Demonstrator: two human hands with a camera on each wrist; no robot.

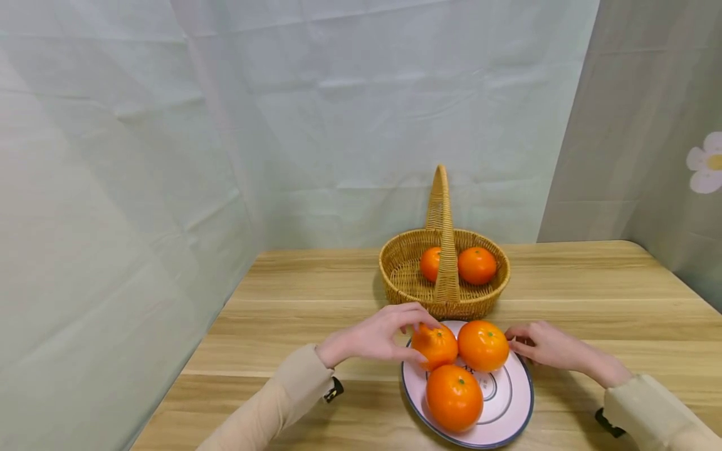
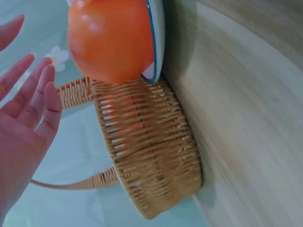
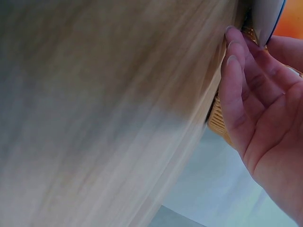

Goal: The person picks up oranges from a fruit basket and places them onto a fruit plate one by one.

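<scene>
A white plate with a blue rim [image 1: 510,407] holds three oranges: one at the left [image 1: 434,348], one at the back right [image 1: 483,346] and one at the front [image 1: 454,399]. Over the left orange hovers my left hand [image 1: 389,332], thumb and fingers spread around it. The left wrist view shows that hand [image 2: 28,118] with extended fingers, apart from an orange [image 2: 111,42]. At the plate's right edge, my right hand [image 1: 549,346] pinches the rim. In the right wrist view its thumb and bent fingers [image 3: 234,87] meet at the plate [image 3: 267,19].
Just behind the plate stands a wicker basket [image 1: 400,279] with a tall handle [image 1: 445,238]. Two oranges [image 1: 477,265] lie in its right half. The wooden table [image 1: 304,282] backs onto a pale cloth [image 1: 361,125].
</scene>
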